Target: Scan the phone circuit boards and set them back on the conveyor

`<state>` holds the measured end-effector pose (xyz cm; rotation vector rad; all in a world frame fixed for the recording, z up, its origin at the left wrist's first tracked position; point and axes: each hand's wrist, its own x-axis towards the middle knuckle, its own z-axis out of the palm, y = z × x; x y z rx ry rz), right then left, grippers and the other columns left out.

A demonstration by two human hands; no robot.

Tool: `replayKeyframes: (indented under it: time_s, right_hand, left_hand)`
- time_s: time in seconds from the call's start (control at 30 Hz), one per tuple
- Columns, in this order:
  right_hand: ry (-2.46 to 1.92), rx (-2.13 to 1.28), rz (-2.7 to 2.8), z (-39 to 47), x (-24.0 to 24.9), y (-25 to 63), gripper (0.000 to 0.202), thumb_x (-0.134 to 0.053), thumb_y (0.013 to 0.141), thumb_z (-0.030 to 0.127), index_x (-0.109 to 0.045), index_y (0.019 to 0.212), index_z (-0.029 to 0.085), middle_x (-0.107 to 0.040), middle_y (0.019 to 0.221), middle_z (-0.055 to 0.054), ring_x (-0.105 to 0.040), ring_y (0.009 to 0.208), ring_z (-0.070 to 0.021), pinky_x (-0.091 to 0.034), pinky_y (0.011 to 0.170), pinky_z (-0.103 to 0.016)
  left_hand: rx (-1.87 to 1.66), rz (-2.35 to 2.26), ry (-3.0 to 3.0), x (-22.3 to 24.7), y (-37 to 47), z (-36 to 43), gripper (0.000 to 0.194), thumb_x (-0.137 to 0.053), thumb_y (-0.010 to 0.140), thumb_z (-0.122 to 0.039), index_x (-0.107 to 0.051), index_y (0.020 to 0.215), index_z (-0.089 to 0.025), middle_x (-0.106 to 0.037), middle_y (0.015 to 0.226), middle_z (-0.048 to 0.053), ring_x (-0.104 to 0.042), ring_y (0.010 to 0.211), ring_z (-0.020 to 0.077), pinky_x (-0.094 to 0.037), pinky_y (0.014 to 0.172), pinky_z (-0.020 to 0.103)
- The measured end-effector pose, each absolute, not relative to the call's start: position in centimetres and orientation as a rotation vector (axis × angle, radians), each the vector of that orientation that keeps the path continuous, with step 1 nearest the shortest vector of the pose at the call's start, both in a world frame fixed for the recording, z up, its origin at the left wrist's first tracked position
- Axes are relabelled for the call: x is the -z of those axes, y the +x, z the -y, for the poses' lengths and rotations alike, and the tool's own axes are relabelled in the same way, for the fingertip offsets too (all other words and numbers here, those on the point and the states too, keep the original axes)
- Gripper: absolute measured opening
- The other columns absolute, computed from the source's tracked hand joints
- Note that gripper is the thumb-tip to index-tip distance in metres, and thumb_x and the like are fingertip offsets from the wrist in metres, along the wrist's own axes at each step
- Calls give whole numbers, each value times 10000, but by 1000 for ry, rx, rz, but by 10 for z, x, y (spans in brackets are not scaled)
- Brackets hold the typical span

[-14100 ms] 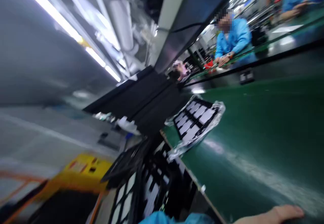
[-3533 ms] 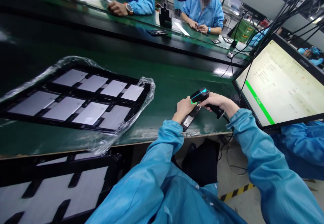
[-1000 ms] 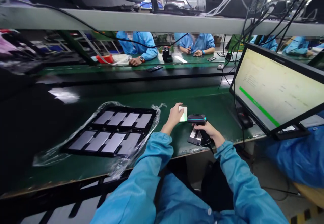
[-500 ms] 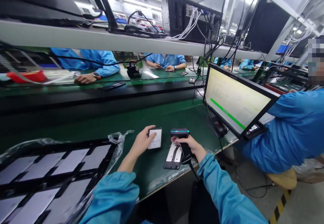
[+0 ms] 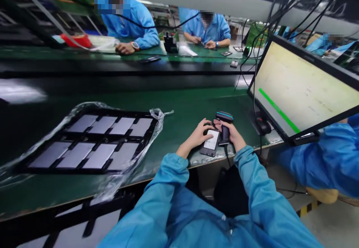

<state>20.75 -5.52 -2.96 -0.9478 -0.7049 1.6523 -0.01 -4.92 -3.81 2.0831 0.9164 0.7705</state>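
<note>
A white-faced phone battery (image 5: 212, 139) lies over the dark phone body (image 5: 208, 152) near the table's front edge. My left hand (image 5: 201, 132) is closed on the battery, its thumb over the white face and its fingers along the far edge. In my right hand (image 5: 230, 129) is a black barcode scanner (image 5: 224, 135), gripped by its handle, with a blue light strip across its head. The scanner is right beside the phone, and some right fingertips reach the phone's far end. How firmly the battery is seated cannot be made out.
A black tray (image 5: 84, 137) of grey batteries in clear plastic wrap lies to the left, with another tray (image 5: 86, 227) below. A monitor (image 5: 303, 91) with a green bar stands right, a black mouse (image 5: 263, 126) by its base. Co-workers sit across and at right.
My left hand has brought the battery right and onto the phone, beside the scanner. My right hand keeps the scanner. The view has tilted down and shifted left.
</note>
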Motion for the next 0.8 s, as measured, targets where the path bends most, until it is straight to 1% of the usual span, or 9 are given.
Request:
replayKeyframes:
  time_s: [0.1,0.17,0.23,0.3,0.37,0.5,0.57,0.7,0.8]
  right_hand:
    - [-945,-1628,663,58,24,212,319,-795,664,256,-726,957,151,-735,1121,-94,-669,1092,-231,-523,983,-310]
    - [-944,-1551,633,75,16,219,310,-794,677,265,-726,966,178,-714,1190,-74,-625,1180,-227,-489,1038,-312]
    - [-963,-1486,604,104,10,223,311,-798,693,287,-726,984,203,-699,1228,-56,-597,1223,-239,-471,1068,-353]
    - [-1005,-1475,588,134,8,222,337,-823,682,270,-731,997,195,-722,1173,-73,-617,1193,-277,-473,1064,-430]
    - [-1031,-1486,583,154,12,215,362,-845,662,228,-737,1003,177,-747,1091,-83,-630,1170,-289,-452,1080,-459]
    - [-1005,-1464,521,148,22,207,375,-835,686,272,-731,1041,209,-741,1123,-59,-604,1216,-278,-423,1112,-456]
    - [-984,-1432,497,135,25,214,345,-827,694,324,-737,1008,212,-718,1186,-66,-587,1241,-297,-416,1117,-484]
    - [-918,-1429,452,121,26,238,305,-798,728,384,-751,938,169,-678,1258,-127,-540,1289,-349,-382,1128,-545]
    - [-924,-1474,489,118,31,239,309,-776,749,392,-758,942,151,-661,1281,-146,-524,1301,-359,-341,1155,-549]
  left_hand:
    - [-660,-1048,2143,44,-5,67,649,-689,806,-363,-485,1403,-212,-223,1604,152,-28,1515,365,-117,1213,569]
    - [-667,-1189,2090,52,-3,86,862,-665,815,-336,-225,1539,-176,-122,1627,191,28,1509,390,-90,1201,604]
    - [-707,-1300,1987,60,5,106,888,-586,848,-264,-73,1555,-107,-113,1616,241,8,1506,397,-88,1198,607]
    - [-772,-1323,1879,65,17,124,826,-527,850,-196,-91,1539,-64,-187,1587,270,-104,1502,387,-132,1200,584]
    - [-890,-1340,1723,65,30,132,785,-535,837,-184,-163,1519,-66,-341,1516,266,-300,1447,358,-241,1177,547]
    - [-1029,-1277,1423,52,49,100,648,-579,848,-215,-342,1449,-151,-598,1304,156,-585,1205,274,-422,1065,438]
    - [-1024,-1288,1356,40,57,56,604,-601,833,-165,-405,1405,-159,-637,1259,129,-630,1130,241,-467,1016,382]
    - [-1063,-1400,1320,-6,81,-65,578,-595,808,-46,-420,1358,-49,-644,1217,200,-657,1056,233,-523,922,364]
    - [-1117,-1375,1404,-56,93,-131,413,-634,838,-100,-537,1235,-43,-675,1130,177,-670,1004,232,-544,889,401]
